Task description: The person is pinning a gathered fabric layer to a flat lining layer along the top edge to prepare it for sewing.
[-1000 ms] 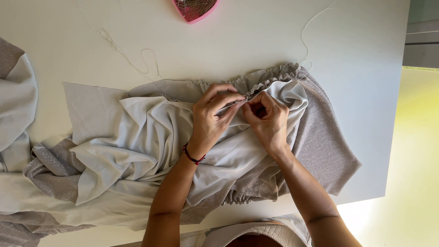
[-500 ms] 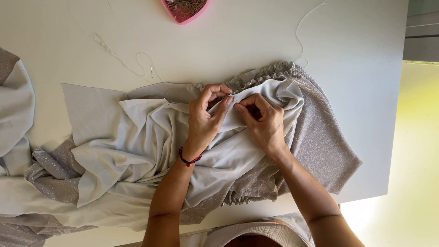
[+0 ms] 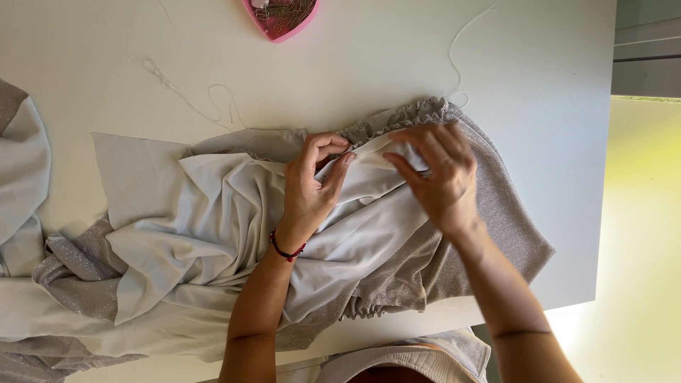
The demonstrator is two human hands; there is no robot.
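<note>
Nearest to you, at the bottom edge, a pale ribbed hem of clothing shows below your forearms. Both arms reach up over the near edge of the white table onto a heap of cloth.

Your left hand, with a dark red bracelet at the wrist, rests on the smooth light grey fabric. Its fingers curl inward and the thumb and fingertips close on a fold of that fabric right at the gathered seam, so this grip is clamped on the cloth. Your right hand lies just beside it, to the right, fingers spread and arched over the same fold. Its thumb and fingertips press on the pale cloth beneath, but you cannot tell whether they pinch it fully or only hold it down.

The fold you work on lies between the two hands, touching both. Just beyond the fingertips runs the ruffled edge of the shimmery taupe fabric, which spreads out to the right under your right wrist and also shows at the far left of the heap.

Farther off, loose white thread trails across the tabletop, and at the far edge sits a pink heart-shaped pin holder.
</note>
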